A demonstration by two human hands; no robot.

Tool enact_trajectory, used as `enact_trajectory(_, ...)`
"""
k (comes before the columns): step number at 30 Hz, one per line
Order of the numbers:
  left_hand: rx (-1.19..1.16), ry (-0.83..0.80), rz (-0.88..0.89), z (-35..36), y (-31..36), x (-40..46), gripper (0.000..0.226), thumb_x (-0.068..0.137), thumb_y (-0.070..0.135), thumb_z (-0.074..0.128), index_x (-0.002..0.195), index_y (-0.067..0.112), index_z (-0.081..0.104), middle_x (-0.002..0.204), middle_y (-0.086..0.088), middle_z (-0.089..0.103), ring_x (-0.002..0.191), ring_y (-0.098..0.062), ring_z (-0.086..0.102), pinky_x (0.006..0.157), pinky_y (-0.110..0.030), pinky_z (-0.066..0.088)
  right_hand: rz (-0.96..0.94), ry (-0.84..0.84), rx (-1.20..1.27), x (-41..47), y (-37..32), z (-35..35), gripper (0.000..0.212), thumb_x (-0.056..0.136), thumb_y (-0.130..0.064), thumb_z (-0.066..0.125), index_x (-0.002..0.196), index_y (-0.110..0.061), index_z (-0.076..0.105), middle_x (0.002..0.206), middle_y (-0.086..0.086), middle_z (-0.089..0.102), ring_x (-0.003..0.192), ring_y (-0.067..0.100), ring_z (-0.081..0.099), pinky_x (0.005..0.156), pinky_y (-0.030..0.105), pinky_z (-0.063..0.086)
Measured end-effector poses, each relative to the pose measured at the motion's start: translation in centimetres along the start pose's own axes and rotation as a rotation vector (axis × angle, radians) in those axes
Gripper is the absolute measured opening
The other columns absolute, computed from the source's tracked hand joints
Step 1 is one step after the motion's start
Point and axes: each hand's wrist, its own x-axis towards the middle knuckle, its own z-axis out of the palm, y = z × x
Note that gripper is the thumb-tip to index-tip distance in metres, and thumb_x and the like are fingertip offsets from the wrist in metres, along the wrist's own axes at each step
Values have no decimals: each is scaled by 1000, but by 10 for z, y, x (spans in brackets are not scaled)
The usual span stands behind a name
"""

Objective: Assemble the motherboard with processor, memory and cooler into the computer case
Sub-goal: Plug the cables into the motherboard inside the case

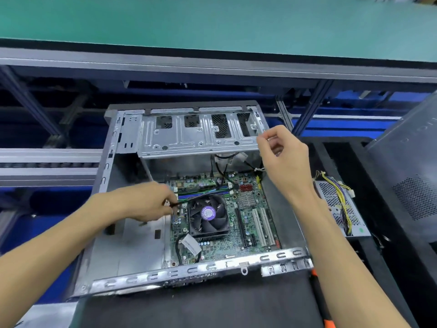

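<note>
Green motherboard (227, 216) lies seated in the case (132, 247), under both hands. Left hand (151, 204) pinches a thin black cable (189, 200) just left of the cooler (208, 215). Right hand (281, 155), raised above the board, fingers curled; contents unclear. Advice: route cable clear of fan blades before plugging.

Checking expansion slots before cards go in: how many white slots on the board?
2. Both white slots lie side by side on the right part of the motherboard, right of the cooler and the long black slot. None looks hidden.

Bright even light, soft blur, warped edges
</note>
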Motion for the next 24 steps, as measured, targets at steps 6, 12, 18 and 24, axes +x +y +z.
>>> enact_trajectory(6, -393, 143, 102, -27, 4, -6, 21, 97, 39, 58, 84, 30, 72, 55, 5, 64, 50, -5, 58, 55, -16, 45, 112, -53, 76, -7, -9, -9, 9, 97, -28, 63, 89, -25, 66, 70, -2, 67, 63, 13, 63, 63, 29, 52)
enact_trajectory(12, -1443, -38, 267, -52, 35, 0, 19, 95, 20, 58, 86, 10, 71, 57, 1, 30, 54, -15, 40, 53, -25, 45, 287, -453, 164, -16, -34, -15, 23, 100, -30, 60, 85, -22, 75, 60, -8, 62, 49, 5, 50, 44, 17, 40)
enact_trajectory(18, -1950, -138, 238, -65, 62, 4, 14, 89, 12, 55, 84, 5, 66, 55, 6, 26, 54, -8, 34, 52, -18, 40, 390, -805, 525, -37, -53, -10, 31, 102, -31, 56, 86, -14, 77, 66, 3, 60, 50, 11, 50, 37, 19, 36)
enact_trajectory(24, -2128, -223, 232, -66, 71, 8, 10, 88, 8, 53, 94, 2, 58, 55, 3, 40, 64, -6, 31, 64, -21, 46, 404, -822, 996, -40, -64, -10, 28, 100, -19, 52, 89, -14, 77, 65, 0, 55, 49, 6, 48, 37, 15, 34)
